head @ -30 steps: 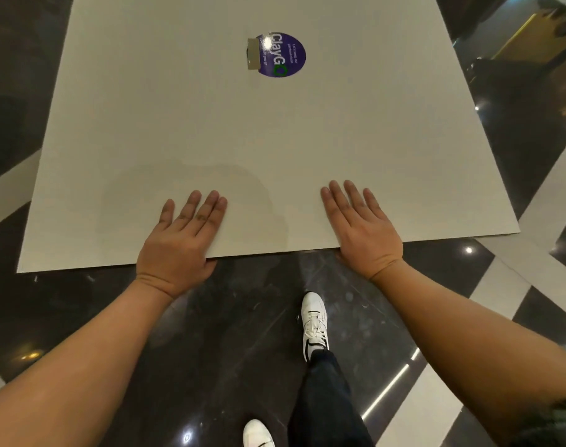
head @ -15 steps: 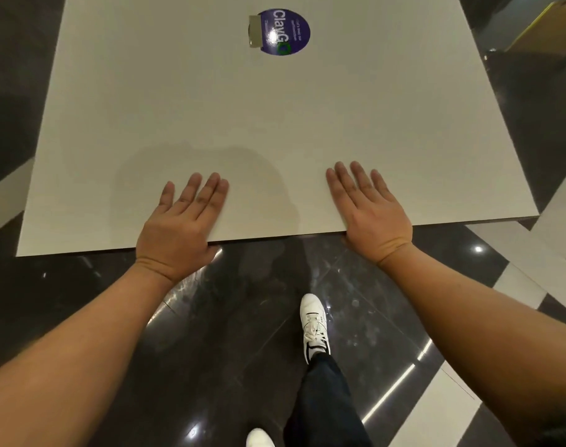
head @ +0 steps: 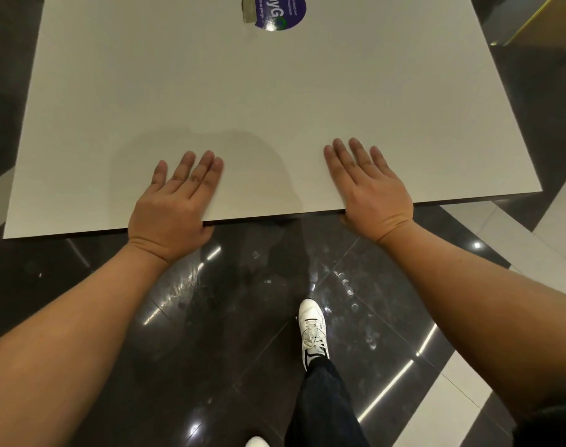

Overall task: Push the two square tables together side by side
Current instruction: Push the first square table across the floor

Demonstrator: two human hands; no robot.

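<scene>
On the near edge of a square white table (head: 275, 101), two bare hands lie flat with the palms down. The left hand (head: 172, 201) sits left of the middle, and its fingers (head: 199, 171) are straight and close together, pointing away from the person. Its thumb is tucked under the edge, so it cannot be seen well. The right hand (head: 372, 191) sits further right, near the table's right corner. Its fingers (head: 356, 159) are straight too, and spread just a little. Neither hand is wrapped around anything; both only press on the top.

The table fills the top of the view. Only one table shows. A round purple sticker (head: 280, 12) with white letters is stuck at the far side, cut off by the top of the view.

Below the table is a shiny dark floor (head: 210, 317) with white stripes (head: 462, 395) on the right. A white shoe (head: 312, 330) and a dark trouser leg (head: 320, 408) stand between the arms.
</scene>
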